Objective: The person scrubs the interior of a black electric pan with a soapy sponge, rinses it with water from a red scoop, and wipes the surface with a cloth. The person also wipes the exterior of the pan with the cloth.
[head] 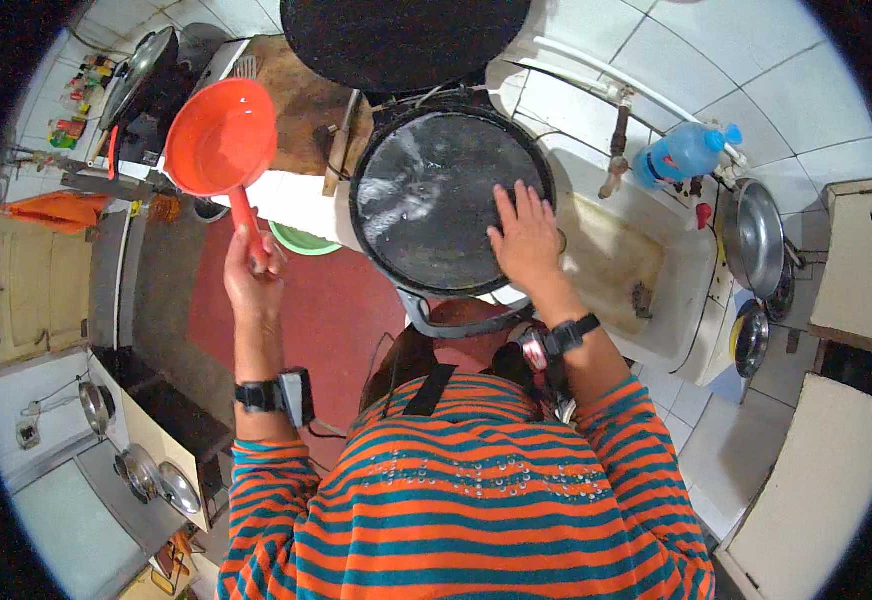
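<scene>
My left hand (253, 264) is closed around the handle of a red plastic dipper (220, 139), held up left of a round black griddle (443, 202). The dipper's bowl faces up; whether it holds water I cannot tell. Water glistens on the left part of the griddle's dark plate. My right hand (524, 232) lies palm down with fingers spread over the plate's right side, holding nothing. The griddle's raised round lid (406, 37) stands behind it, and a grey handle (454, 322) juts out at its front.
A white sink (687, 300) with a tap (616, 150) lies to the right. A blue plastic bottle (676, 156) and a metal basin (757, 238) stand beyond it. Behind the dipper is a brown board (297, 105); a green basin (304, 240) sits lower, left of the griddle.
</scene>
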Available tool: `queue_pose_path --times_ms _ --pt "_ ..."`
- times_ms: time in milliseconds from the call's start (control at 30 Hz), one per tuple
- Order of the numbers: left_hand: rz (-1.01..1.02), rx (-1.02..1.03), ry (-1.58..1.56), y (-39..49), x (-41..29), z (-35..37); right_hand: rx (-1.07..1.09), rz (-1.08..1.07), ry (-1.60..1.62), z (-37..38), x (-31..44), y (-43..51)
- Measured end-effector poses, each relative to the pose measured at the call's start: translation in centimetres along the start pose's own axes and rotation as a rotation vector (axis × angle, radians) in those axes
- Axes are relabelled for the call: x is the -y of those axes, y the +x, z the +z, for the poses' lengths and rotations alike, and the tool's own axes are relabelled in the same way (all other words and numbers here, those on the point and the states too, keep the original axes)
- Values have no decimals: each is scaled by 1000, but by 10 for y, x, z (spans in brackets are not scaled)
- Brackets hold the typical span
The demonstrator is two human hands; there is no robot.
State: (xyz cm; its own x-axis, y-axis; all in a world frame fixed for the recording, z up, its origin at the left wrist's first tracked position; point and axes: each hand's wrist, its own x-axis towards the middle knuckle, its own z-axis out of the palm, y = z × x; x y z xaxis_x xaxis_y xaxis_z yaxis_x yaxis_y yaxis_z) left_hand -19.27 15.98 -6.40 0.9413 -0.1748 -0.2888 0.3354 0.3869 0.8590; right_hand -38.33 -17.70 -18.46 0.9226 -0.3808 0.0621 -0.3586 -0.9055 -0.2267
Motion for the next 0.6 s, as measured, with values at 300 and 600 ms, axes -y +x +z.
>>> queue_pose_path --times_ms 300,600 --pt "-221 151 -145 162 -23 -82 73 -82 3 30 111 60" --pt "-380 297 -55 235 -9 -80 -54 3 42 7 26 31"
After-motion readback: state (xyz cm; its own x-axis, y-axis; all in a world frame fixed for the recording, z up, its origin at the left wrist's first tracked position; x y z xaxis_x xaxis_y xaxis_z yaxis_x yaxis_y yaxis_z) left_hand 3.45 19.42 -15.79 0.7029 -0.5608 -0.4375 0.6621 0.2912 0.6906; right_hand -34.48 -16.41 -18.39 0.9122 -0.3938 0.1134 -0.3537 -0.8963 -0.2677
